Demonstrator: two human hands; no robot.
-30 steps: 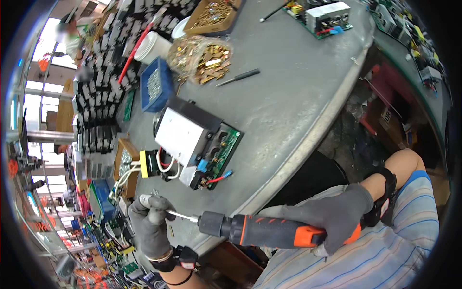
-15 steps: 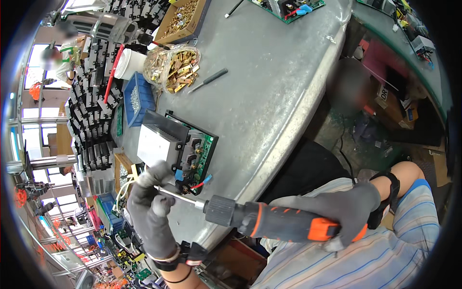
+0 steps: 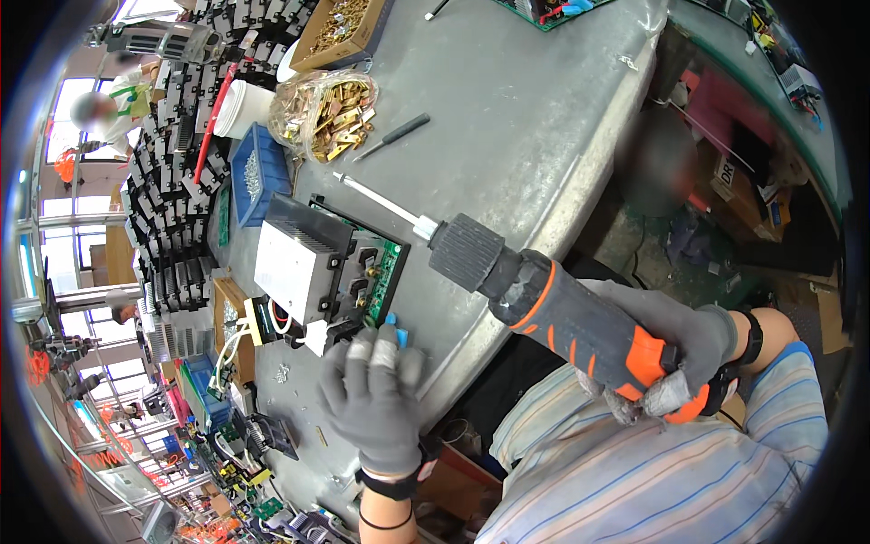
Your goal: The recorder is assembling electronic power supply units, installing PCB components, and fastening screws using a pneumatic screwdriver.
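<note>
A black and orange electric screwdriver is gripped by my right hand in a grey glove. Its long bit points up and left, clear of the board. My left hand, also gloved, lies palm down at the near edge of a green circuit board, its fingers stretched out by a blue connector. Whether the fingertips touch the wires there is hard to tell. On the board sits a silver finned heat sink. Beside it a yellow-ended part trails white wires.
A blue bin of small screws, a bag of brass-coloured pieces, a white tub and a carton of screws stand beyond the board. A hand screwdriver lies on the grey table. Rows of heat sinks line the left.
The electric screwdriver has swung upward, its bit leaving my left hand's fingers. My left hand has moved right and down, and its bent fingers have straightened beside the board.
</note>
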